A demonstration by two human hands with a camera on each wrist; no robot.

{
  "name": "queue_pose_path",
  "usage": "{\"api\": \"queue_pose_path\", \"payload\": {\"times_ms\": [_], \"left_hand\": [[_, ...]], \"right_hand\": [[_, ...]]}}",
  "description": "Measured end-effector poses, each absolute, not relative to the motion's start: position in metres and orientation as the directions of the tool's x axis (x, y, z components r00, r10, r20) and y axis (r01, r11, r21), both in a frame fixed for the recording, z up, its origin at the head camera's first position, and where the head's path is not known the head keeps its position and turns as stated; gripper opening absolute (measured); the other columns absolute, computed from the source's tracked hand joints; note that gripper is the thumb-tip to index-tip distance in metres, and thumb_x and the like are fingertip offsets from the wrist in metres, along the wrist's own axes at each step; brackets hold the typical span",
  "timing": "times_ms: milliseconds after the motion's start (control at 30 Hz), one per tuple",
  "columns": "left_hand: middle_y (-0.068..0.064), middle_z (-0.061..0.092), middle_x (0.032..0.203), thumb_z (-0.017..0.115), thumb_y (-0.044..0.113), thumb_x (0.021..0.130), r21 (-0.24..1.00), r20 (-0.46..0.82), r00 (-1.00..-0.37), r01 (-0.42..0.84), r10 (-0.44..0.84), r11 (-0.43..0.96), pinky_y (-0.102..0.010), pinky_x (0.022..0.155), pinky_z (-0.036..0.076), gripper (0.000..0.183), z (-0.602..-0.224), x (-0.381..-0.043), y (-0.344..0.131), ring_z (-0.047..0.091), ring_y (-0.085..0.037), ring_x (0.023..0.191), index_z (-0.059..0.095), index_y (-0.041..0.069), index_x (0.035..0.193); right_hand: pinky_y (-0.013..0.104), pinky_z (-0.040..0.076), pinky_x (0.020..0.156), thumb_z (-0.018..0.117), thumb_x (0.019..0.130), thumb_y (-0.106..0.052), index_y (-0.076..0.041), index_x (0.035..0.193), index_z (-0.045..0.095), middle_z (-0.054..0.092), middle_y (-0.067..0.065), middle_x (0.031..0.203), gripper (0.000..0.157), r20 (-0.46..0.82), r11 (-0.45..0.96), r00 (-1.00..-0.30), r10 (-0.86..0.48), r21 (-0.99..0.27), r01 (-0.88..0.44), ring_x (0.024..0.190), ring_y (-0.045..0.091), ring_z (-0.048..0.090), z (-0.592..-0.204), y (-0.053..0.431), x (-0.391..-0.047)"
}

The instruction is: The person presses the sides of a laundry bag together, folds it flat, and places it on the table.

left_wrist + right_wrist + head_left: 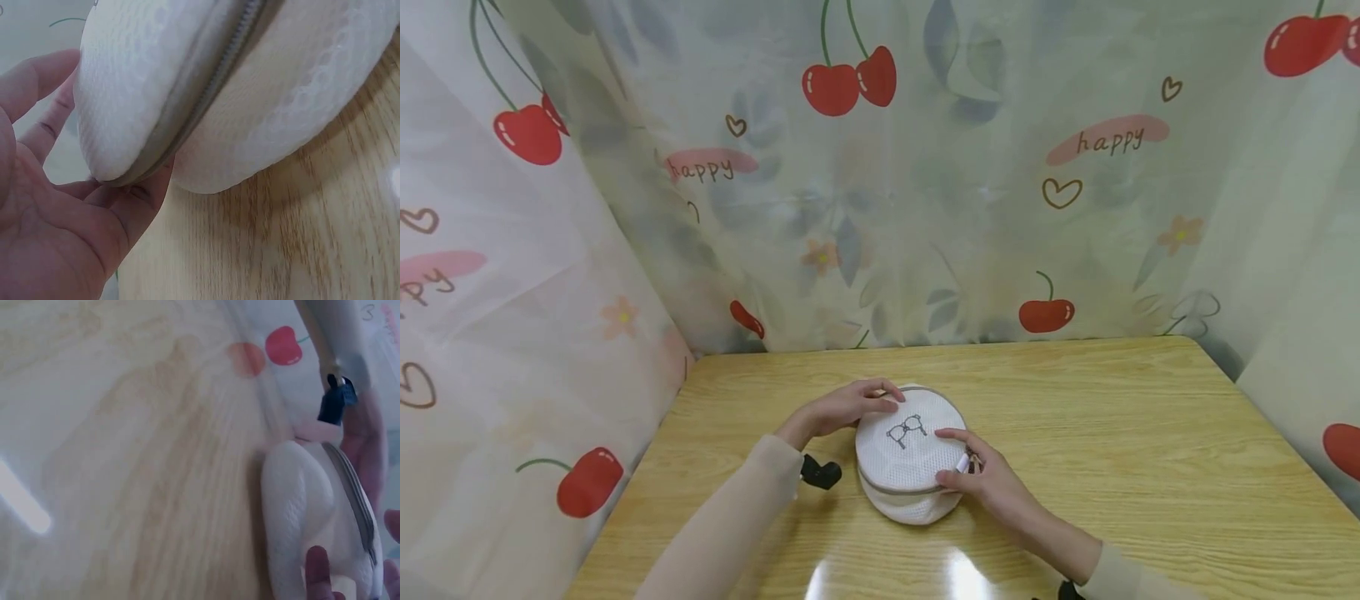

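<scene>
My wood-grain table (1112, 433), pale printed sheeting (917, 200) on three sides.
I face red cherries (830, 89), brown hearts (1044, 193), "happy" lettering (1111, 140), faded leaves (848, 250) across upper frame; sheeting also lines left and right edges. Table fills lower centre, white glare (966, 575) at bottom centre.
</scene>
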State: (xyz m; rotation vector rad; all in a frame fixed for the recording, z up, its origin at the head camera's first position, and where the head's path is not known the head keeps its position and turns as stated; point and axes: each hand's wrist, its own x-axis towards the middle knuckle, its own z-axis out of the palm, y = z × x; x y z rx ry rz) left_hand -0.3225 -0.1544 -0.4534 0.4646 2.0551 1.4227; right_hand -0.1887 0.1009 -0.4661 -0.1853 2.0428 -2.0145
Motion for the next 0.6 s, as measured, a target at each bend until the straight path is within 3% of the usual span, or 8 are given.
{"api": "queue_pose_path", "payload": {"times_ms": [67, 167, 433, 600], "left_hand": [[-0.005, 0.048, 0.136, 0.064, 0.03, 0.097, 0.93, -0.27, -0.761, -0.047, 0.59, 0.365, -0.034, 0.08, 0.052, 0.028, -0.452, -0.323, -0.156, 0.057, -0.019, 0.107, 0.063, 0.018, 0.122], [-0.008, 0.05, 0.132, 0.065, 0.031, 0.096, 0.926, -0.271, -0.761, -0.038, 0.59, 0.377, -0.036, 0.082, 0.052, 0.03, -0.45, -0.324, -0.158, 0.057, -0.021, 0.108, 0.061, 0.021, 0.123], [-0.012, 0.047, 0.134, 0.059, 0.034, 0.099, 0.924, -0.212, -0.834, -0.003, 0.509, 0.381, -0.049, 0.094, 0.048, 0.041, -0.438, -0.323, -0.169, 0.05, -0.032, 0.121, 0.05, 0.019, 0.136], [-0.009, 0.05, 0.135, 0.055, 0.04, 0.101, 0.901, -0.123, -0.883, 0.092, 0.453, 0.424, -0.05, 0.098, 0.046, 0.042, -0.423, -0.316, -0.177, 0.049, -0.036, 0.125, 0.05, 0.019, 0.137]], "right_hand": [[0.037, 0.05, 0.089, 0.073, 0.088, -0.013, -0.014, 0.14, 0.051, 0.035, 0.017, 0.142, 0.057, -0.109, 0.037, -0.953, -0.284, -0.994, 0.102, 0.11, 0.025, 0.054, -0.462, 0.108, -0.191], [0.044, 0.055, 0.077, 0.07, 0.092, -0.015, -0.013, 0.141, 0.05, 0.037, 0.021, 0.136, 0.052, -0.111, 0.071, -0.959, -0.261, -0.993, 0.096, 0.092, 0.026, 0.058, -0.459, 0.119, -0.196], [0.043, 0.051, 0.083, 0.063, 0.097, -0.03, -0.013, 0.141, 0.049, 0.041, 0.019, 0.135, 0.049, 0.053, 0.356, -0.979, -0.199, -0.926, -0.122, 0.112, 0.033, 0.052, -0.45, 0.151, -0.212], [0.052, 0.044, 0.095, 0.06, 0.099, -0.031, -0.009, 0.142, 0.046, 0.043, 0.017, 0.133, 0.05, 0.192, 0.435, -0.957, -0.218, -0.859, -0.271, 0.119, 0.036, 0.046, -0.439, 0.168, -0.227]]}}
